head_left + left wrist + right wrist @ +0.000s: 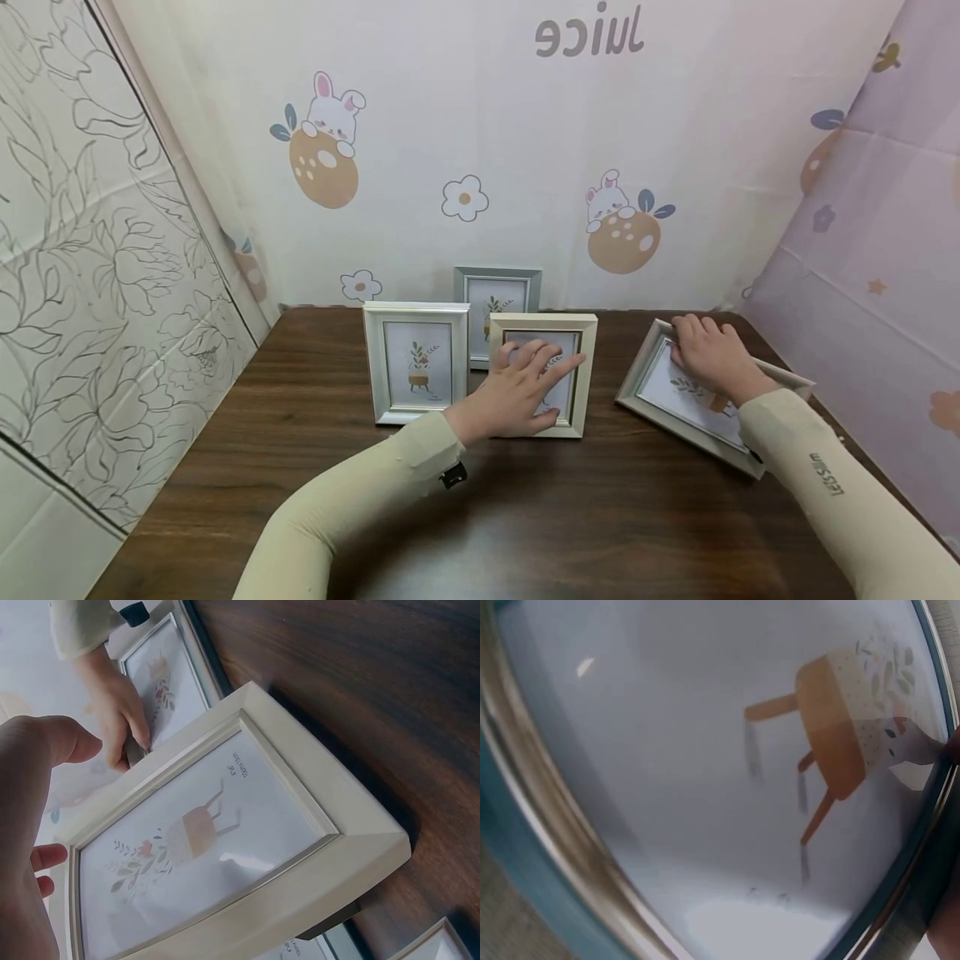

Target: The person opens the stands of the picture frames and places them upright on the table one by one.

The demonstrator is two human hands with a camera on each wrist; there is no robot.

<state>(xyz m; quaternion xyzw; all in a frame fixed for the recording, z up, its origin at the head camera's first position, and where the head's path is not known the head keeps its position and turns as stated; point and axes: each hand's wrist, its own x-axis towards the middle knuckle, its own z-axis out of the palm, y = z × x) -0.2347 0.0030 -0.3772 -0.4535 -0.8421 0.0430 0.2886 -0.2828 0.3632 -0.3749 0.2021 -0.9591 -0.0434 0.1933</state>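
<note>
In the head view, my left hand (517, 392) is in front of a cream picture frame (590, 375) that stands upright. Its fingers are spread, and in the left wrist view the thumb is apart from that frame. Over to the right, my right hand (712, 354) grips the upper edge of a greyish-green picture frame (686, 428), which is tilted. The left wrist view also shows the right hand (112, 709) pinching that edge. Its printed picture (832, 727), a plant in a legged pot, fills the right wrist view.
A white picture frame (377, 367) stands left of the cream one. Behind them, a grey-green frame (498, 272) stands close to the printed curtain (525, 133). All rest on a dark wooden table (600, 517). A floral panel (112, 250) borders the left side.
</note>
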